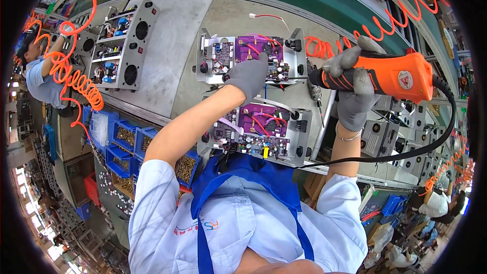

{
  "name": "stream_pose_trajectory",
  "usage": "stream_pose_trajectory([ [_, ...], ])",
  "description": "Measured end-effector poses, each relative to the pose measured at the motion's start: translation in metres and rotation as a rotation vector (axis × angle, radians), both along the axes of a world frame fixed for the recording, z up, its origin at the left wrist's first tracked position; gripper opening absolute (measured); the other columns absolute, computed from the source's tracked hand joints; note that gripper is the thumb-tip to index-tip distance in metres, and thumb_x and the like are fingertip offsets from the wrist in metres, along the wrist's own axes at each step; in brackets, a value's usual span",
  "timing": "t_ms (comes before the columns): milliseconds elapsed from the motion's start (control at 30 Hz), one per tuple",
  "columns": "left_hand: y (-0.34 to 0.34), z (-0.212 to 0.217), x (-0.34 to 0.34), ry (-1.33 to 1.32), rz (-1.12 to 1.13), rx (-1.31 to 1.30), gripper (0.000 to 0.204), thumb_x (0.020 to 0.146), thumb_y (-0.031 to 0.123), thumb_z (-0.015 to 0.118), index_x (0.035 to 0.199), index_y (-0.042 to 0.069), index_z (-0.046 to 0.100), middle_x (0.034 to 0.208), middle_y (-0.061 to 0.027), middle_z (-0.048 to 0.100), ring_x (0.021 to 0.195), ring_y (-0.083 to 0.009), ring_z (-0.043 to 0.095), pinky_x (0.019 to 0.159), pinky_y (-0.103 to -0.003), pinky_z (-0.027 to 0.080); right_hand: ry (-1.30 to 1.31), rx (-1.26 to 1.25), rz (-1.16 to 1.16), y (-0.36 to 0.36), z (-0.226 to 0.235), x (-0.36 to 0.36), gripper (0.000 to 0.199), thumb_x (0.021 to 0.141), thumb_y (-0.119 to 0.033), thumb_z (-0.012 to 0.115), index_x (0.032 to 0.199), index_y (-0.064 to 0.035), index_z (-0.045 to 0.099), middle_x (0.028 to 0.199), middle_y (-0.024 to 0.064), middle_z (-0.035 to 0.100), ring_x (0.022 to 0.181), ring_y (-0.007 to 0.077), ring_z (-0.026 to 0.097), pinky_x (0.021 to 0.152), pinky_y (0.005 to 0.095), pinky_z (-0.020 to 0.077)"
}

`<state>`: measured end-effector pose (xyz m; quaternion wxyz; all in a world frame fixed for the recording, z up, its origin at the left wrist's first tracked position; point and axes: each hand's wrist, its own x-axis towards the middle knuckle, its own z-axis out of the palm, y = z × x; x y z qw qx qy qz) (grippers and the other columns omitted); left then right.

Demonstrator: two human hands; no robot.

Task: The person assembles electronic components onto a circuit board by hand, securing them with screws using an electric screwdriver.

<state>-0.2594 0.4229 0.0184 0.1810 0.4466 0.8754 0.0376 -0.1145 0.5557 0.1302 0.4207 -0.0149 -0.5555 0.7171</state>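
My right hand (355, 78), in a grey glove, is closed around an orange-and-black electric screwdriver (395, 77). The tool lies sideways, its thin bit pointing left at the right end of an open metal chassis (202, 73). Inside that chassis are a purple circuit board (276, 50) and a darker board with red wires. My left hand (248, 77), gloved too, reaches over it with its fingers bunched at the purple board; what they hold, if anything, is hidden. Closer to me sits a second open chassis (302, 142) with a similar purple board (261, 122).
Blue bins (147, 139) of brass-coloured fasteners stand at the left. Finished-looking metal housings with fans (133, 45) lie on the bench at far left. Orange coiled hoses (71, 66) hang overhead. The screwdriver's black cable (431, 144) loops across the right. A co-worker (40, 78) is at the left.
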Motion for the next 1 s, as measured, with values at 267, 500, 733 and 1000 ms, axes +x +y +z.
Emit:
stream_pose_trajectory([
  [267,0.002,-0.001,0.003,-0.006,0.014,-0.039,0.035,0.084,0.006,0.051,0.117,-0.003,0.041,0.080,-0.0209,0.067,0.076,-0.0369,0.068,0.062,-0.047,0.052,-0.097,0.066,-0.013,-0.007,0.002,-0.001,0.053,0.079,-0.023,0.069,0.123,0.0001,0.049,0.081,0.0052,0.053,0.064,0.0181,0.057,0.063,0.0385,0.0523],
  [500,0.004,0.002,0.006,0.010,-0.012,-0.039,0.037,0.084,0.006,0.051,0.118,-0.004,0.039,0.081,-0.0214,0.067,0.077,-0.0370,0.068,0.062,-0.048,0.053,-0.083,0.090,-0.031,-0.009,0.000,-0.003,0.050,0.080,-0.022,0.068,0.121,0.0001,0.050,0.079,0.0054,0.053,0.064,0.0175,0.057,0.063,0.0381,0.0540],
  [733,0.005,0.002,0.005,-0.014,0.004,-0.038,0.032,0.084,0.006,0.051,0.114,-0.003,0.041,0.081,-0.0217,0.067,0.077,-0.0370,0.068,0.061,-0.048,0.053,-0.107,0.093,-0.018,-0.011,0.004,-0.003,0.049,0.080,-0.021,0.068,0.121,0.0003,0.050,0.079,0.0055,0.054,0.064,0.0173,0.057,0.063,0.0382,0.0544],
  [1000,0.004,-0.002,0.004,-0.017,0.013,-0.032,0.032,0.084,0.007,0.051,0.113,-0.002,0.041,0.083,-0.0215,0.067,0.077,-0.0373,0.068,0.062,-0.048,0.053,-0.084,0.100,0.007,-0.014,0.004,-0.005,0.048,0.080,-0.018,0.065,0.121,0.0011,0.050,0.080,0.0056,0.054,0.064,0.0168,0.057,0.063,0.0380,0.0543],
])
